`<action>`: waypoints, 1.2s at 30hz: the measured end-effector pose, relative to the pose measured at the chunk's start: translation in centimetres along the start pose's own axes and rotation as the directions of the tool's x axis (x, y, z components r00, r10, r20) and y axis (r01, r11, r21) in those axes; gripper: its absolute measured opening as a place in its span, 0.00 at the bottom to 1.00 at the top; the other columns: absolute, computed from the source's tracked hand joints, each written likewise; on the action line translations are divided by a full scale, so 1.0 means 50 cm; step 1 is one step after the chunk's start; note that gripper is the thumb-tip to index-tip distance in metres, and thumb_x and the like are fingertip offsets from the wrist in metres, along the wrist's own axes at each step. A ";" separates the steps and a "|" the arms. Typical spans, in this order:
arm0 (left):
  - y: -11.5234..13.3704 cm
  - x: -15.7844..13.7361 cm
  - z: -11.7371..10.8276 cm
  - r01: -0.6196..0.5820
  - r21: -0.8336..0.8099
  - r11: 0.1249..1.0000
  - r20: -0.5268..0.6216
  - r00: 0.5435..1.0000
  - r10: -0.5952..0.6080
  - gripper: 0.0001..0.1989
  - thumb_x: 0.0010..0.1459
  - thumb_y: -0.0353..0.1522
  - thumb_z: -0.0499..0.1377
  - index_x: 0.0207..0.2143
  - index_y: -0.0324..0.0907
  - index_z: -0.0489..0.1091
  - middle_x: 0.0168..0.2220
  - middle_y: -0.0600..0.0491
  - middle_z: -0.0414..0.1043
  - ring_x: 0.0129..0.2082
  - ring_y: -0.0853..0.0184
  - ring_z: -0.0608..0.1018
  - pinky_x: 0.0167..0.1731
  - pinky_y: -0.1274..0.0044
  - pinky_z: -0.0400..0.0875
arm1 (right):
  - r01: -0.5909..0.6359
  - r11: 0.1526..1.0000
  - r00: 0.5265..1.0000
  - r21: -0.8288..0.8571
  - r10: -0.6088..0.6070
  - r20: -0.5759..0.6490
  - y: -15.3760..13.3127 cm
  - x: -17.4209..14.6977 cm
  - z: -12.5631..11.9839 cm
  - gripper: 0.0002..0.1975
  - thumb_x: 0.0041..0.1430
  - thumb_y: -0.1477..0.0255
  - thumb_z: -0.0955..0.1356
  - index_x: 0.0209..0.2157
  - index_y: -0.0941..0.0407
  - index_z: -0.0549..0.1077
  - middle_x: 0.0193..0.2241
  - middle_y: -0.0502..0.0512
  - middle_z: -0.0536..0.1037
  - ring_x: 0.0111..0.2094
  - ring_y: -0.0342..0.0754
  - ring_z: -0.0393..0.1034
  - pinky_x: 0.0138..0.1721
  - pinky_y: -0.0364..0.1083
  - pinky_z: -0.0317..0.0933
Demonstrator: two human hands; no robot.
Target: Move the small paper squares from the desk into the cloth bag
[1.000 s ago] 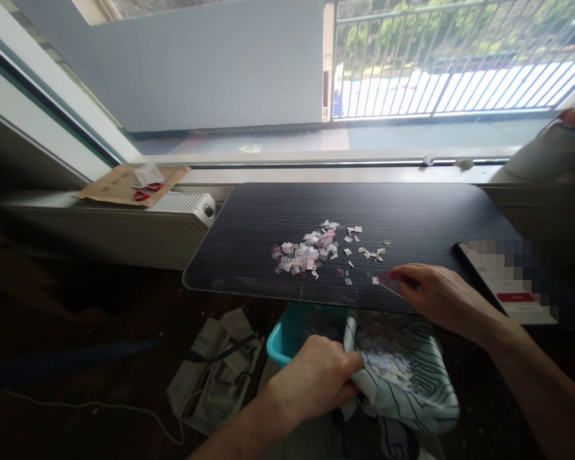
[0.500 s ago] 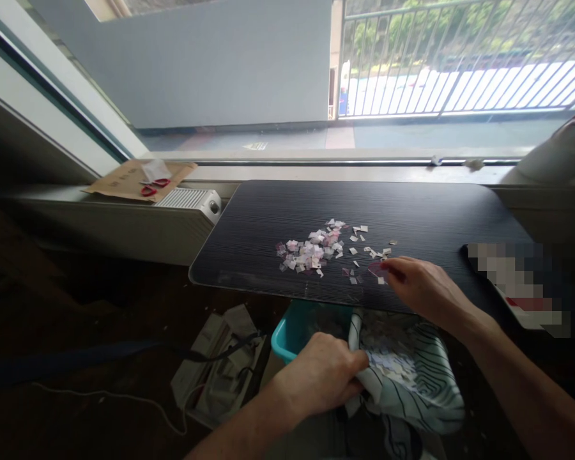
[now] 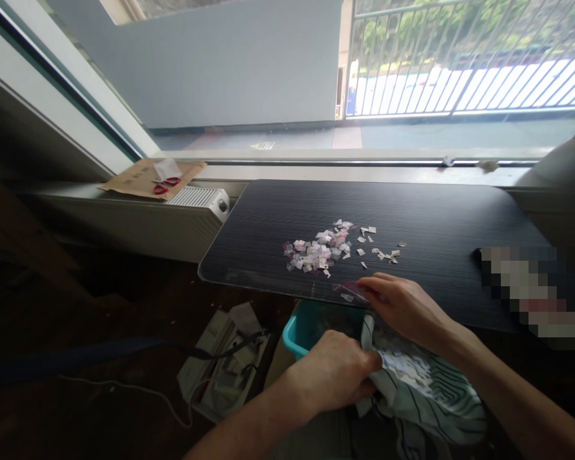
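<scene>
My left hand [image 3: 335, 370] is closed on the edge of a pale cloth [image 3: 455, 390] with dark wavy stripes. Small white paper pieces [image 3: 407, 361] lie in the hollow of this cloth, below the table's front edge. My right hand [image 3: 407, 306] pinches a thin, see-through pinkish piece of plastic [image 3: 352, 289], low at the tabletop's near edge, with a few scraps beside it. Farther back on the dark table [image 3: 412, 211] is a heap of small white and pink scraps [image 3: 319, 250], and several loose scraps [image 3: 387, 255] lie to its right.
A turquoise bin [image 3: 294, 338] stands under the table edge beside the cloth. On the floor to the left is a box of odds and ends [image 3: 230, 367]. Red-handled scissors [image 3: 167, 185] lie on a brown envelope [image 3: 134, 182] on the sill. A pixelated item [image 3: 531, 287] lies at right.
My right hand has moved left and toward me with the plastic piece, and some scraps near the front edge have shifted with it. My left hand still grips the cloth.
</scene>
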State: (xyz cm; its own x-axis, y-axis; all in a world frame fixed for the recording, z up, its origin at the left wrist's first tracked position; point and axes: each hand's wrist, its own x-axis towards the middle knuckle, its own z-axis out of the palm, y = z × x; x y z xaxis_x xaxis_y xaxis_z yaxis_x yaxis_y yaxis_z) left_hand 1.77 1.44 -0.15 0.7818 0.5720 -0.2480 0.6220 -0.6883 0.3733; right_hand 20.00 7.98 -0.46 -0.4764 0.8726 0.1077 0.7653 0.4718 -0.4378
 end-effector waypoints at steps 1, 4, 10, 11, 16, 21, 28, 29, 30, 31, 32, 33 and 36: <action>0.000 0.000 0.000 0.003 0.005 1.000 0.002 1.000 -0.003 0.09 0.59 0.38 0.58 0.35 0.42 0.72 0.29 0.52 0.76 0.30 0.62 0.79 0.26 0.78 0.67 | -0.017 1.000 0.999 -0.013 0.017 -0.028 0.001 -0.001 -0.001 0.14 0.64 0.70 0.60 0.43 0.53 0.76 0.35 0.53 0.79 0.32 0.45 0.72 0.32 0.43 0.61; 0.000 0.001 -0.001 0.005 0.010 1.000 -0.001 1.000 -0.005 0.09 0.59 0.38 0.58 0.35 0.42 0.72 0.29 0.52 0.76 0.30 0.61 0.78 0.26 0.77 0.66 | -0.087 0.993 0.992 -0.085 0.078 -0.101 0.004 -0.006 0.000 0.15 0.64 0.70 0.60 0.43 0.55 0.76 0.34 0.55 0.78 0.33 0.47 0.73 0.32 0.44 0.61; -0.002 0.001 -0.003 0.007 -0.012 1.000 0.035 0.999 -0.007 0.08 0.58 0.37 0.58 0.35 0.42 0.72 0.28 0.51 0.75 0.30 0.60 0.78 0.28 0.76 0.68 | 0.024 1.000 1.000 0.005 -0.024 0.012 -0.038 -0.026 0.029 0.15 0.64 0.73 0.59 0.42 0.53 0.75 0.32 0.53 0.77 0.31 0.45 0.71 0.31 0.42 0.60; -0.002 0.000 -0.003 0.012 -0.014 1.000 0.042 0.999 -0.011 0.08 0.58 0.36 0.58 0.35 0.42 0.72 0.28 0.51 0.75 0.30 0.60 0.78 0.29 0.75 0.68 | 0.039 0.999 0.999 0.026 -0.040 0.026 -0.043 -0.025 0.032 0.15 0.64 0.73 0.59 0.42 0.53 0.75 0.32 0.53 0.77 0.31 0.44 0.71 0.31 0.42 0.60; -0.004 -0.007 -0.002 0.031 -0.021 0.999 0.012 0.999 -0.030 0.08 0.58 0.37 0.58 0.35 0.42 0.71 0.30 0.51 0.76 0.31 0.60 0.79 0.28 0.76 0.67 | -0.001 1.000 0.999 -0.012 0.001 -0.049 -0.036 0.004 0.033 0.15 0.65 0.72 0.59 0.45 0.53 0.75 0.34 0.54 0.77 0.34 0.45 0.72 0.33 0.42 0.60; -0.011 -0.019 0.003 0.054 -0.035 0.998 0.017 0.998 -0.054 0.07 0.58 0.36 0.58 0.34 0.42 0.71 0.29 0.52 0.76 0.30 0.60 0.78 0.27 0.77 0.67 | 0.088 0.996 0.993 -0.024 -0.085 0.084 -0.060 0.001 0.027 0.15 0.63 0.74 0.59 0.43 0.53 0.76 0.32 0.53 0.77 0.32 0.45 0.71 0.31 0.41 0.59; -0.024 -0.049 0.010 0.146 -0.055 0.988 0.012 0.989 -0.146 0.04 0.58 0.34 0.58 0.34 0.43 0.70 0.29 0.52 0.74 0.30 0.62 0.77 0.29 0.78 0.66 | -0.122 0.989 0.977 -0.085 0.104 -0.185 0.077 0.003 -0.055 0.15 0.63 0.70 0.61 0.44 0.50 0.77 0.36 0.53 0.79 0.32 0.44 0.72 0.33 0.42 0.60; -0.025 -0.051 0.011 0.160 -0.064 0.985 0.013 0.987 -0.160 0.04 0.58 0.33 0.58 0.33 0.43 0.70 0.29 0.52 0.74 0.30 0.62 0.77 0.29 0.78 0.67 | -0.197 0.971 0.958 -0.133 0.161 -0.239 0.111 0.010 -0.066 0.15 0.62 0.69 0.61 0.44 0.51 0.77 0.37 0.53 0.79 0.32 0.45 0.72 0.32 0.42 0.60; -0.025 -0.051 0.012 0.171 -0.076 0.982 0.015 0.985 -0.170 0.03 0.58 0.33 0.58 0.33 0.43 0.70 0.29 0.52 0.74 0.30 0.62 0.77 0.30 0.78 0.67 | -0.254 0.951 0.941 -0.178 0.200 -0.275 0.141 0.016 -0.075 0.16 0.62 0.68 0.61 0.44 0.52 0.77 0.37 0.54 0.79 0.31 0.46 0.72 0.32 0.43 0.60; -0.025 -0.051 0.014 0.177 -0.086 0.980 0.019 0.984 -0.176 0.03 0.58 0.33 0.58 0.33 0.43 0.70 0.29 0.53 0.74 0.30 0.62 0.77 0.30 0.78 0.66 | -0.290 0.936 0.929 -0.198 0.226 -0.292 0.165 0.021 -0.080 0.16 0.62 0.68 0.61 0.44 0.52 0.77 0.37 0.54 0.79 0.31 0.47 0.72 0.31 0.44 0.60; -0.025 -0.051 0.015 0.179 -0.095 0.979 0.024 0.984 -0.178 0.03 0.58 0.33 0.58 0.32 0.43 0.69 0.29 0.53 0.74 0.30 0.62 0.77 0.30 0.78 0.66 | -0.314 0.926 0.922 -0.209 0.246 -0.298 0.181 0.025 -0.082 0.16 0.61 0.68 0.61 0.44 0.52 0.78 0.37 0.54 0.79 0.32 0.47 0.73 0.31 0.44 0.60; -0.025 -0.050 0.017 0.178 -0.102 0.979 0.028 0.984 -0.176 0.03 0.58 0.32 0.58 0.32 0.43 0.69 0.29 0.53 0.74 0.30 0.62 0.77 0.30 0.78 0.66 | -0.316 0.924 0.925 -0.213 0.251 -0.285 0.189 0.027 -0.082 0.16 0.61 0.68 0.61 0.44 0.52 0.78 0.37 0.54 0.79 0.32 0.47 0.73 0.31 0.44 0.60; -0.027 -0.047 0.021 0.161 -0.109 0.981 0.024 0.987 -0.159 0.01 0.56 0.31 0.59 0.32 0.43 0.69 0.30 0.54 0.74 0.30 0.63 0.77 0.29 0.79 0.65 | -0.211 0.963 0.969 -0.166 0.185 -0.162 0.178 0.028 -0.077 0.16 0.61 0.68 0.61 0.43 0.51 0.78 0.35 0.52 0.79 0.32 0.46 0.72 0.31 0.43 0.59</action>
State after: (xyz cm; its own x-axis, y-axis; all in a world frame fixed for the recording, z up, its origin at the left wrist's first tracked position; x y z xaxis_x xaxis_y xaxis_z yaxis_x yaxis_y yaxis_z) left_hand -0.86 0.56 -1.01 0.6734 0.6638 -0.3254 0.7314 -0.5343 0.4238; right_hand 27.81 13.87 -0.79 -0.2504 0.9535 0.1679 0.9097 0.2911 -0.2961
